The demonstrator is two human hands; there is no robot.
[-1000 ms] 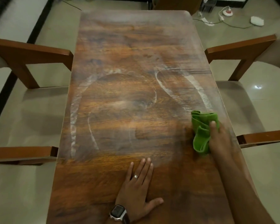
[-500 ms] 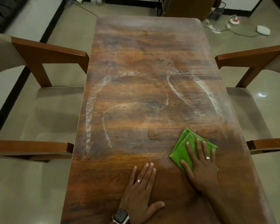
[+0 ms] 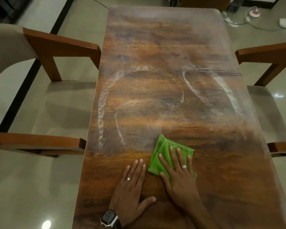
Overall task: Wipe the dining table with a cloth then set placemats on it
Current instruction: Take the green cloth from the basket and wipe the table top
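Nearest me, my left hand (image 3: 130, 187) lies flat on the surface (image 3: 221, 187), fingers straight, holding nothing. Just right of it, my right hand (image 3: 178, 176) presses the folded green cloth (image 3: 162, 151) down, fingers spread flat, no grip closed round it. Beyond the cloth, white streaks (image 3: 102, 109) remain; with only flat pressure the cloth could slip free and skip them, I judge.

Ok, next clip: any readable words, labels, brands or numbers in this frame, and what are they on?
None can be read.
Smartwatch on the left wrist: screen dark, nothing legible.
Green cloth under the right hand: no tag or print visible.
Dining table: only wood grain and whitish wipe streaks, no text.
Power strip on the floor: too small and blurred to read.
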